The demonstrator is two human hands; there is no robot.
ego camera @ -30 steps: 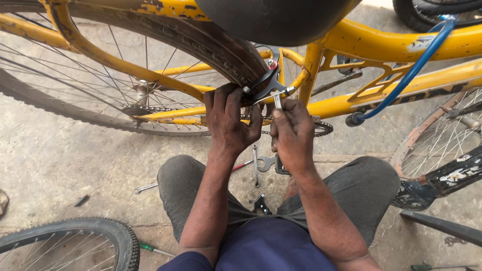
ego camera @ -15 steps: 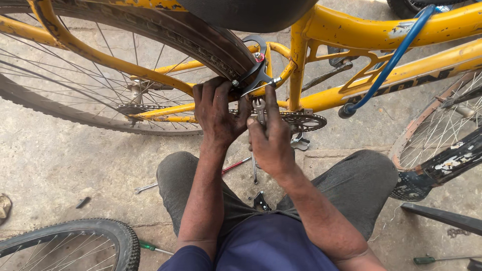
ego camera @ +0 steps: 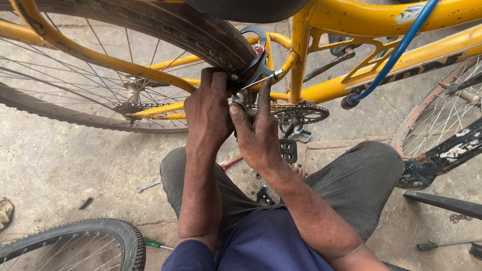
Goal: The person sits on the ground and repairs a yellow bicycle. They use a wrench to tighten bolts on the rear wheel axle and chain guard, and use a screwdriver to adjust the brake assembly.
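You are viewing under bright, diffuse daylight; shadows are lying soft on the grey concrete floor [ego camera: 60, 165]. Focus is holding sharp, with slight wide-angle bending at the edges.

The black brake caliper [ego camera: 253, 60] sits over the rear tyre [ego camera: 165, 25] of the yellow bicycle, its two arms reaching down on each side of the dark tread. It is tilted, with a small silver bolt at its lower end.
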